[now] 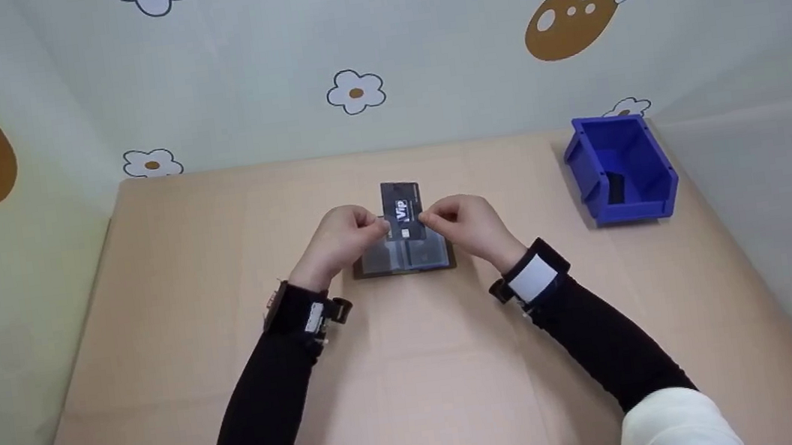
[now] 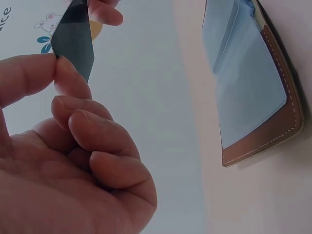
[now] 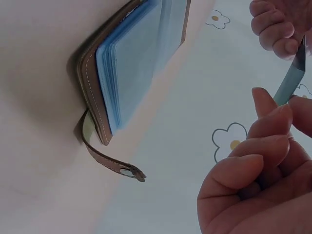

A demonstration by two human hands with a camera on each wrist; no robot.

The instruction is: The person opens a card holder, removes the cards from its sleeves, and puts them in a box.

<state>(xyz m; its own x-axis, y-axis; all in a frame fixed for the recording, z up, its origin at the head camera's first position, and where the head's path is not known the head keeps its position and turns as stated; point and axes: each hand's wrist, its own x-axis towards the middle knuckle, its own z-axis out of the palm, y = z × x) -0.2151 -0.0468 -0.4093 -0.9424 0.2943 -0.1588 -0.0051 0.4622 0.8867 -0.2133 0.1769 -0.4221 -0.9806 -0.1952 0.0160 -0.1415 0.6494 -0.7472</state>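
Between both hands a dark card (image 1: pixel 399 199) with "Vip" printed on it is held up above an open card holder (image 1: pixel 400 258). My left hand (image 1: pixel 347 240) pinches one edge of the card between thumb and finger, the other fingers curled in. On the opposite edge, my right hand (image 1: pixel 471 227) pinches it the same way. In the left wrist view the card holder (image 2: pixel 261 105) shows clear sleeves and a brown stitched border. A strap with a metal snap (image 3: pixel 114 163) sticks out from its side in the right wrist view.
A blue plastic bin (image 1: pixel 622 168) stands at the table's back right, with a small black item (image 1: pixel 615 188) inside. The beige table (image 1: pixel 418 401) ends at a patterned curtain (image 1: pixel 258 81) behind and at the sides.
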